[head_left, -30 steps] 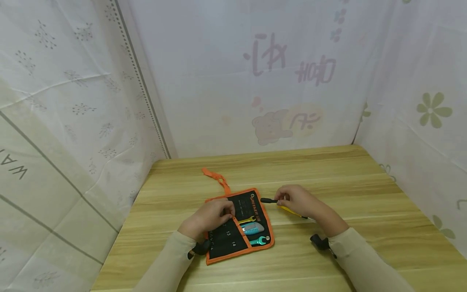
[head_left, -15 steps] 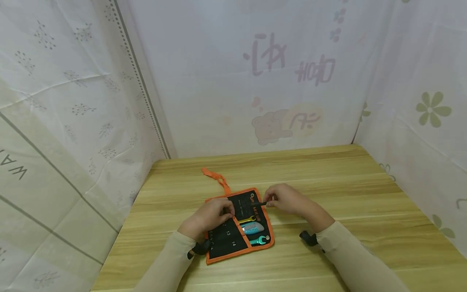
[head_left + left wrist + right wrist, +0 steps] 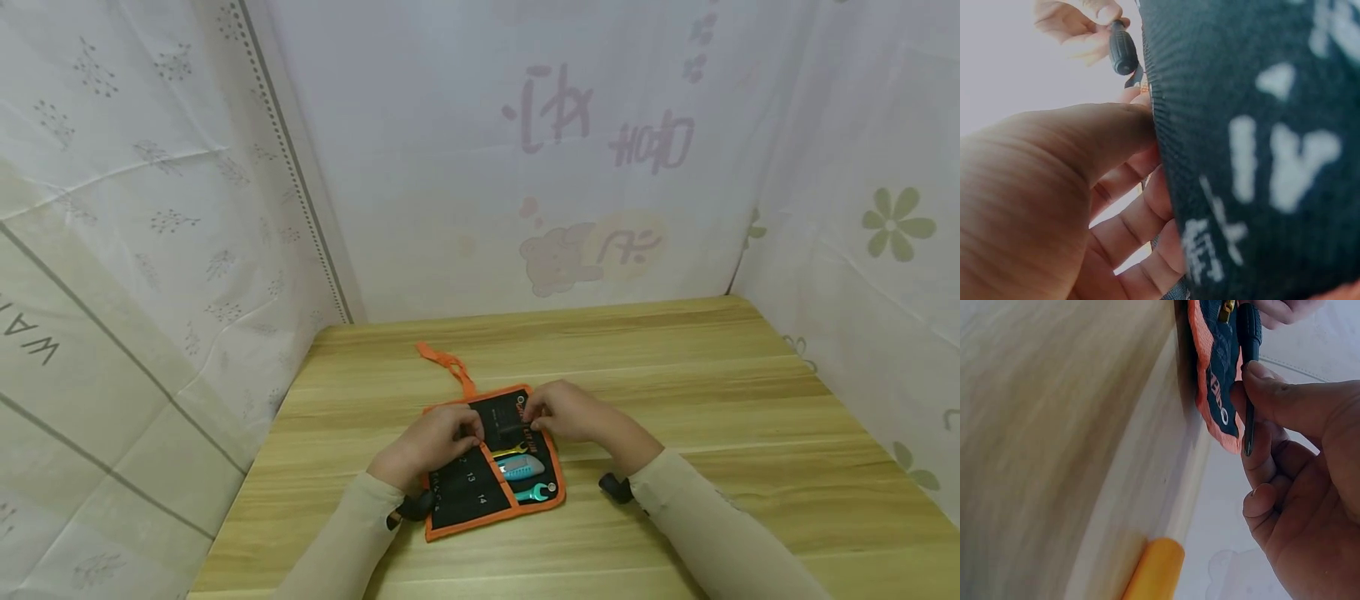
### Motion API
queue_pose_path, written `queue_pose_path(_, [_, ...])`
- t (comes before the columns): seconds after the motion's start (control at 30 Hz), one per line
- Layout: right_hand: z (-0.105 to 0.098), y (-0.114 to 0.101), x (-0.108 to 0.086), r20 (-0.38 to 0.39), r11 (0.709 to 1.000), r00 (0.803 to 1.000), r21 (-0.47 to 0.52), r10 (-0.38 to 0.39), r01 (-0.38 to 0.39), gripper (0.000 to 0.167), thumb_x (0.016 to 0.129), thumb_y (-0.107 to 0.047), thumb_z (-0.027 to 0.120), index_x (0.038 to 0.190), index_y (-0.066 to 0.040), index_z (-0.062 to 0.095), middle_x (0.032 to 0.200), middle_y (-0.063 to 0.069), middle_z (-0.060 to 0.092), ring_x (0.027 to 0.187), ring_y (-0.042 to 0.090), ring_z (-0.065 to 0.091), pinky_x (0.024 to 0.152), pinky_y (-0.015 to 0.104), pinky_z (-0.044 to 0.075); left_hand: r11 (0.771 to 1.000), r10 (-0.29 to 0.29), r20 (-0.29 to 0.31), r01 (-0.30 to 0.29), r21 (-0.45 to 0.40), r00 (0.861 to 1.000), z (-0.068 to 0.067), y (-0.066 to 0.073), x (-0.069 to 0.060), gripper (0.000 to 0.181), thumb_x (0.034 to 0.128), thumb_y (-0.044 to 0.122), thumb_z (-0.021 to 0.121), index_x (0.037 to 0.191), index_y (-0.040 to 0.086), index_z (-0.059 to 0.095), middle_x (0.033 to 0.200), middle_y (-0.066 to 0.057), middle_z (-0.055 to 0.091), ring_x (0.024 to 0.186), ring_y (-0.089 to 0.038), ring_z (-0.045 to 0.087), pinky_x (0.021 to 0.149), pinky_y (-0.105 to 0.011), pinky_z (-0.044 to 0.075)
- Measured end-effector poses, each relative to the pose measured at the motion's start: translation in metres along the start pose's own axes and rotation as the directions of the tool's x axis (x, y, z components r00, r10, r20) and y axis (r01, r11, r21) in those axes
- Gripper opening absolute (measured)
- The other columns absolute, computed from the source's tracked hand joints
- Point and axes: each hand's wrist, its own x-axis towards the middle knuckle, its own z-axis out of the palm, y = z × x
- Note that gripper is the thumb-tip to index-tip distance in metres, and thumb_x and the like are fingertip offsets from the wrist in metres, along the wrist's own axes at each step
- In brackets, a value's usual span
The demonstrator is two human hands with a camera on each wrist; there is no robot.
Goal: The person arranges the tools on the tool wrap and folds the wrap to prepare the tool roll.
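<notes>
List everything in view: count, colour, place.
Table: one, pale wood, foreground.
Cloths: several, pale, behind and beside table.
Tool pouch: one, black and orange, on table.
Strap: one, orange, pouch's far edge.
Wrenches: two, yellow and teal, in pouch.
Utility knife: one, light blue, between wrenches.
Slim tool: one, black, by pouch.
Cylinder: one, orange, right wrist view's bottom.
Wrist cameras: two, black, wrists.
Sleeves: two, beige, arms.
Left hand: one, gripping pouch pocket.
Right hand: one, pinching slim tool.

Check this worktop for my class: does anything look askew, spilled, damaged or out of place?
The orange strap looks askew: it lies twisted on the table past the far edge of the tool pouch. In the right wrist view, a yellow cylinder, partly cut off, shows outside the pouch. No spill or damage stands out.
</notes>
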Motion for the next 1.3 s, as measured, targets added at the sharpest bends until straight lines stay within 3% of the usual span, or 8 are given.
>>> queue_pose_path(0.47, [0.009, -0.006, 0.014, 0.022, 1.0, 1.0, 0.008, -0.005, 0.005, 0.012, 0.088, -0.016, 0.074, 0.088, -0.027, 0.069, 0.082, -0.016, 0.061, 0.074, 0.005, 0.059, 0.065, 0.025, 0.05, 1.0, 0.013, 0.002, -0.013, -0.027, 1.0, 0.0, 0.0, 0.002, 0.008, 0.0909, 0.018, 0.071, 0.091, 0.025, 0.068, 0.091, 0.014, 0.059, 0.075, -0.001, 0.055, 0.066, -0.023, 0.049])
queue_pose_path(0.87, [0.01, -0.014, 0.017, 0.043, 1.0, 0.999, 0.013, -0.025, 0.024, 0.008, 0.089, -0.013, 0.072, 0.09, -0.021, 0.073, 0.085, -0.014, 0.063, 0.073, 0.003, 0.059, 0.065, 0.025, 0.051, 0.996, 0.07, -0.022, -0.069, 0.05, 0.997, 0.0, -0.003, 0.002, 0.006, 0.0922, 0.022, 0.07, 0.09, 0.028, 0.068, 0.091, 0.02, 0.059, 0.079, 0.0, 0.054, 0.069, -0.023, 0.049])
queue_pose_path(1.3, [0.014, -0.016, 0.027, 0.084, 0.997, 0.996, -0.063, -0.042, 0.048, 0.013, 0.093, -0.011, 0.067, 0.091, -0.023, 0.073, 0.09, -0.011, 0.066, 0.077, 0.003, 0.059, 0.068, 0.024, 0.051, 0.988, 0.126, -0.042, -0.122, 0.089, 0.991, 0.0, -0.003, 0.001, 0.01, 0.092, 0.022, 0.07, 0.09, 0.032, 0.066, 0.091, 0.021, 0.056, 0.081, 0.001, 0.054, 0.071, -0.023, 0.049])
